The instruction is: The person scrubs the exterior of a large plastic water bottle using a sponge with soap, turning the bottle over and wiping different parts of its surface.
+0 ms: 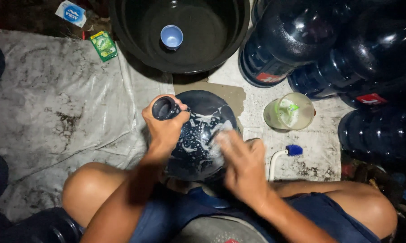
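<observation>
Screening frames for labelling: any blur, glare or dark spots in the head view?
Head view: right hand motion-blurred on the soapy jug; left hand sharp at its neck; specular glare on the stacked blue jugs; corners fall into deep shadow.

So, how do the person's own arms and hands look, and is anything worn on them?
Both arms are bare along all the length that shows: no sleeves, no gloves. The left hand has no ring, watch or band that I can see. The right hand is blurred, so small details there cannot be told; no wristband shows on it. Dark blue shorts cover the lap below the arms.
</observation>
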